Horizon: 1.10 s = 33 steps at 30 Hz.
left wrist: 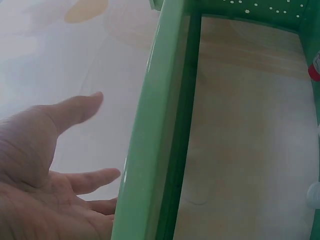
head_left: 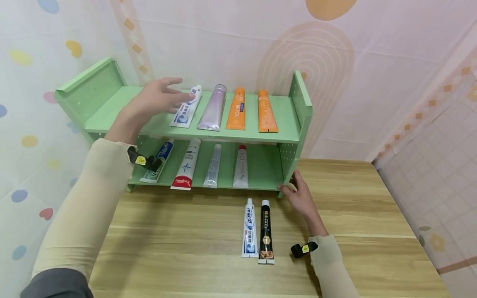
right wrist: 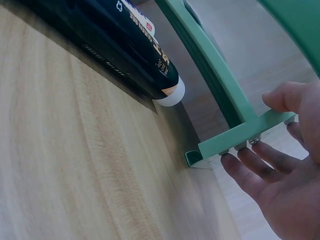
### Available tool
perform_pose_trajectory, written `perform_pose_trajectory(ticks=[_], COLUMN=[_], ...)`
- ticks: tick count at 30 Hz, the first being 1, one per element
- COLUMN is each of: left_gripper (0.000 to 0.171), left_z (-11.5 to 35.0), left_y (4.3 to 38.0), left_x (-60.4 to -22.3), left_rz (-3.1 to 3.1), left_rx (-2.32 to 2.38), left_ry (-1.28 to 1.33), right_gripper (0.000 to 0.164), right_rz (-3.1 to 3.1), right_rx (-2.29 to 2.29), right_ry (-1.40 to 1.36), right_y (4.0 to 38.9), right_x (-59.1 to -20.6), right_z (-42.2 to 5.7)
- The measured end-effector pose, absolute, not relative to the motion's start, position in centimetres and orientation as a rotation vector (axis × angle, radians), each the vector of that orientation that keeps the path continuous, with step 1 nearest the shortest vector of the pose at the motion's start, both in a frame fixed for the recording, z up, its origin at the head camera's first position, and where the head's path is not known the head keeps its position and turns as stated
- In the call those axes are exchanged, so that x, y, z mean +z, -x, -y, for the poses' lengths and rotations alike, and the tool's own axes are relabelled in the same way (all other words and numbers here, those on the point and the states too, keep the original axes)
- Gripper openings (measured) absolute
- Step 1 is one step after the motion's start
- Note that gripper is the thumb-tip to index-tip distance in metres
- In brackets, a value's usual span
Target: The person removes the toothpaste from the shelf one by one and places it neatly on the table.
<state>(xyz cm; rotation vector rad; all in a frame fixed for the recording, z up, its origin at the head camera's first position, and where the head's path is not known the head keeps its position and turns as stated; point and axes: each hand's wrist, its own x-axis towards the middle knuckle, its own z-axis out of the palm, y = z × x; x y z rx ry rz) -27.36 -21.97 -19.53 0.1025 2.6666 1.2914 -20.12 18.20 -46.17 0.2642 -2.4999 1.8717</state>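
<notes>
The left hand point(head_left: 158, 97), fingers apart, hovers by the white tube point(head_left: 182, 118), upper centre — likely light, squeezable, best held mid-body; right of centre, the right hand point(head_left: 302, 198) grips the green rack point(head_left: 304, 118) — probably stiff.

An orange tube point(head_left: 236, 118) on the upper shelf reads "BE YOU", and a white tube with a red end point(head_left: 186, 165) on the lower shelf reads "Colgate". The blue-and-white tube on the table point(head_left: 250, 229) carries "冷酸灵" with "抗敏感" beneath; the blue-and-white tube on the upper shelf point(head_left: 184, 115) also shows "抗敏感". "王" stands on the black tube point(head_left: 266, 231). The red-capped tube point(head_left: 241, 169) shows "R" and "O". Lettering on the yellow wristband tags point(head_left: 140, 160) is too small to read.
</notes>
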Motion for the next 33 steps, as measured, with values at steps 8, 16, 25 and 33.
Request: perform_pose_trajectory(ticks=[8,16,25,33], left_gripper=[0.092,0.091,0.077,0.072], left_z=[21.7,20.6,20.0,20.0], left_y=[28.5,28.9,29.1,29.2], left_x=[-19.1,-18.8,-18.6,-18.9], left_rz=[-2.693,-2.705,-2.710,-2.707], left_rx=[1.092,0.987,0.912,0.986], left_ry=[-0.040,0.047,0.059,0.081], right_gripper=[0.070,0.071,0.070,0.069], right_rz=[2.511,2.499,2.495,2.502], right_rx=[1.864,1.872,1.890,1.868], right_ry=[-0.266,-0.275,-0.264,-0.262], right_y=[20.0,20.0,20.0,20.1], right_x=[-46.1,-46.2,-46.3,-46.4], right_z=[-18.2,-18.3,-18.4,-18.4])
